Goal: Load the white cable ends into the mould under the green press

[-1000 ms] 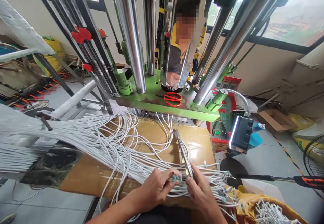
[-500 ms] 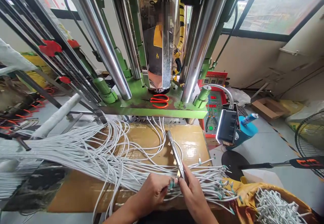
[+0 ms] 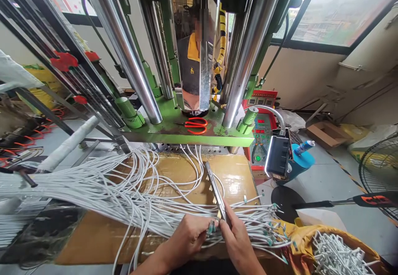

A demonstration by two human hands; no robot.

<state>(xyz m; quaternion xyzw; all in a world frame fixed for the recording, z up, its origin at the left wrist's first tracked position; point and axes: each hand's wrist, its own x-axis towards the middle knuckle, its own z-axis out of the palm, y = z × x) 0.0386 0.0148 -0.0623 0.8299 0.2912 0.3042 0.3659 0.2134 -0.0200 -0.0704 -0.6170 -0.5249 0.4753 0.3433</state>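
Observation:
My left hand (image 3: 189, 237) is closed on a few white cable ends with teal tips (image 3: 211, 227), low in the middle. My right hand (image 3: 238, 235) pinches the near end of a long metal strip with small teeth (image 3: 215, 192), which slants away from me over the table. The fingertips of both hands meet at the strip's near end. A thick bundle of white cables (image 3: 102, 188) fans in from the left across the brown table top (image 3: 236, 175) and under both hands.
A green press base (image 3: 168, 132) with chrome columns (image 3: 124, 55) stands beyond the table; orange scissors (image 3: 195, 125) lie on it. A person in a yellow-collared shirt stands behind it. A red control box (image 3: 263, 121), a lamp (image 3: 276, 157), a yellow bag of white parts (image 3: 334, 254).
The view rose and swung left a second ago, then steadied. My hands stay together at the strip's near end, barely shifting on the cable ends.

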